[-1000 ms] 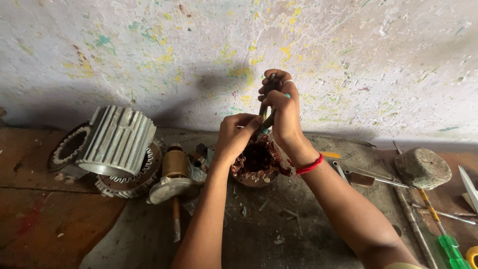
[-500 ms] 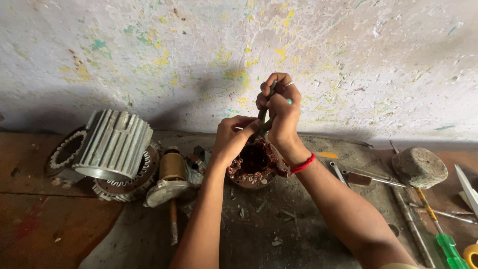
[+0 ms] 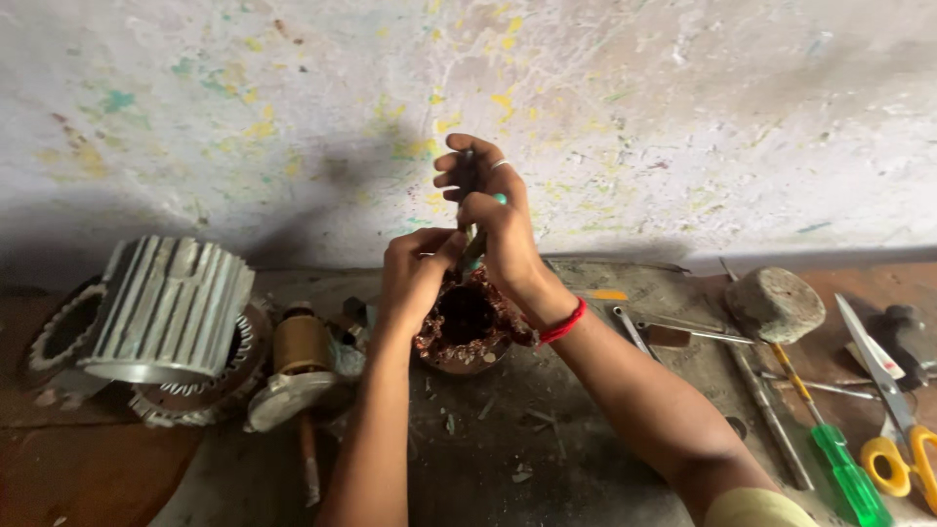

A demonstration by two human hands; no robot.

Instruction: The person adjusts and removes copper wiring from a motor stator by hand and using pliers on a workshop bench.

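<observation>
Since the earlier frame my right hand (image 3: 493, 220) had barely shifted, fist closed round the tool (image 3: 475, 246) in the stator (image 3: 467, 322); left hand (image 3: 415, 273) pinched its rim.

Ribbed matt metal housing (image 3: 171, 307), coppery wound stator (image 3: 468, 322), rough stained wall (image 3: 683, 117).

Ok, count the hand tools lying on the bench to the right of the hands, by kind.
Screwdrivers with green handle: 1
Scissors with yellow handles: 1
Hammers or mallets: 1
Spanners: 1
Total: 4, not counting thin metal rods, which are too indistinct to sort.
</observation>
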